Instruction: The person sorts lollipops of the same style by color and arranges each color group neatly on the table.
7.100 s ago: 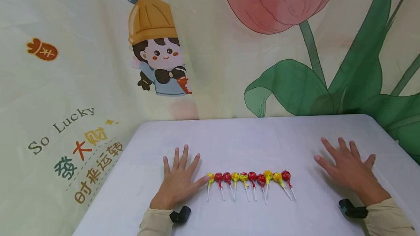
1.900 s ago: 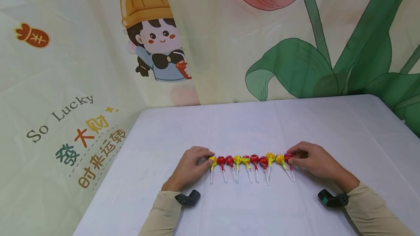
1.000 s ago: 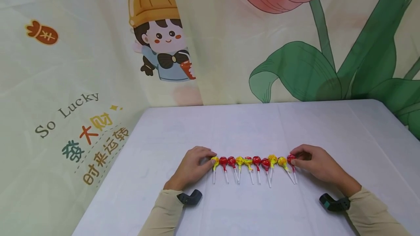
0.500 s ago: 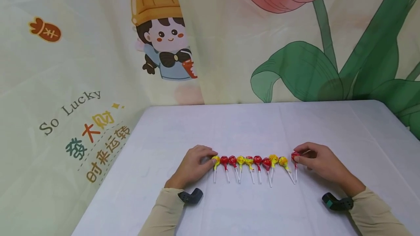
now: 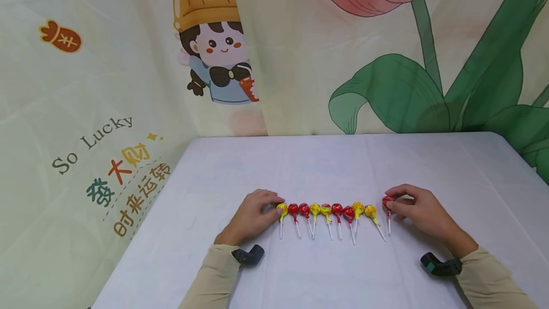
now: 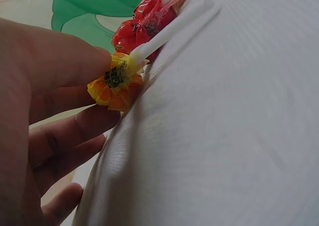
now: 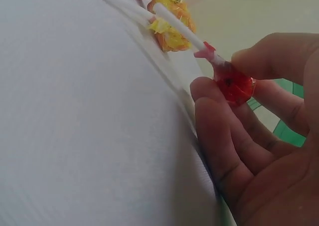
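Note:
A row of red and yellow wrapped lollipops lies across the white table, sticks toward me. At its left end my left hand (image 5: 254,216) pinches a yellow lollipop (image 6: 118,84) by its candy head, between thumb and fingers. My right hand (image 5: 424,213) holds a red lollipop (image 7: 234,85) by the head, at the right end. A small gap separates this red one from the neighbouring yellow lollipop (image 5: 370,211), whose stick slants to the right. Red lollipops (image 5: 293,209) and yellow ones stand close together between the hands. Fingers partly cover both held heads.
The white-covered table (image 5: 274,275) runs back to a printed curtain (image 5: 291,61) with a tulip and a cartoon figure. Each wrist wears a black device (image 5: 249,255) near the beige sleeve.
Both hands went from lying spread on the table to pinching the end lollipops. Over the last second, my right hand drew the red lollipop slightly rightward, away from the row. The left hand stayed.

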`<state>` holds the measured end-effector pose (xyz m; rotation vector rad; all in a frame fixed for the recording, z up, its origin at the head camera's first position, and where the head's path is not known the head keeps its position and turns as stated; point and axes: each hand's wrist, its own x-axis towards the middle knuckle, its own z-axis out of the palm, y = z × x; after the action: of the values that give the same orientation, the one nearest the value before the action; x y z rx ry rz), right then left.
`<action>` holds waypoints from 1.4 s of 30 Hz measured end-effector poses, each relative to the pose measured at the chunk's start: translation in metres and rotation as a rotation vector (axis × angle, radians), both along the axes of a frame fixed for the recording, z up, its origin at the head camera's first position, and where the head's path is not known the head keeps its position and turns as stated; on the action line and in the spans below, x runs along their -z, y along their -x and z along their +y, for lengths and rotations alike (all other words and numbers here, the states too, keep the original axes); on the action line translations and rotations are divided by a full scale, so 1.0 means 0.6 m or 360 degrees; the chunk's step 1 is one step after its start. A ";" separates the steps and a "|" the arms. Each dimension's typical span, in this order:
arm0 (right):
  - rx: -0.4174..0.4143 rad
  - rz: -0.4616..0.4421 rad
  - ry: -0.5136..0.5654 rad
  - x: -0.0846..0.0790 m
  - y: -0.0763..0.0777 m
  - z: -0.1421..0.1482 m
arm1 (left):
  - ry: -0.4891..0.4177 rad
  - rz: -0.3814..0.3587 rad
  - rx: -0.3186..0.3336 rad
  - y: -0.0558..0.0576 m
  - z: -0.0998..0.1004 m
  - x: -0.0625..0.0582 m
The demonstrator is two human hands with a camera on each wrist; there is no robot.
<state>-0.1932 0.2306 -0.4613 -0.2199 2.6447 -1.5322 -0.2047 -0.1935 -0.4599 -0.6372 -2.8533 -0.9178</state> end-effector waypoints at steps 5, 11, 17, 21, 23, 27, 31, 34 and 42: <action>-0.0008 -0.0020 0.0017 0.001 0.004 -0.005 | 0.0001 -0.0032 -0.0015 0.000 -0.004 0.000; -0.0018 -0.0071 0.0040 0.003 0.017 -0.010 | -0.0007 -0.0105 -0.0052 -0.003 -0.012 0.004; -0.0049 -0.0125 0.0053 0.001 0.033 -0.009 | -0.0093 -0.0146 -0.0035 -0.006 -0.014 0.010; -0.0079 -0.0176 0.0066 -0.002 0.050 -0.013 | -0.0127 -0.0142 -0.0024 -0.008 -0.011 0.013; -0.0088 -0.0185 0.0074 -0.006 0.059 -0.016 | -0.0128 -0.0134 -0.0019 -0.006 -0.010 0.013; -0.0095 -0.0195 0.0086 -0.012 0.073 -0.025 | -0.0125 -0.0141 -0.0019 -0.005 -0.006 0.010; -0.0104 -0.0228 0.0090 -0.016 0.082 -0.031 | -0.0112 -0.0141 -0.0017 -0.003 -0.003 0.008; -0.0084 -0.0280 0.0105 -0.017 0.091 -0.032 | -0.0093 -0.0125 -0.0015 -0.001 -0.002 0.008; -0.0057 -0.0365 0.0306 -0.016 0.112 -0.037 | -0.0074 -0.0128 -0.0040 0.003 -0.002 0.008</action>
<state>-0.2606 0.2082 -0.4515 -0.0950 2.3105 -1.6885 -0.2063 -0.1947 -0.4648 -0.5711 -2.8926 -1.0256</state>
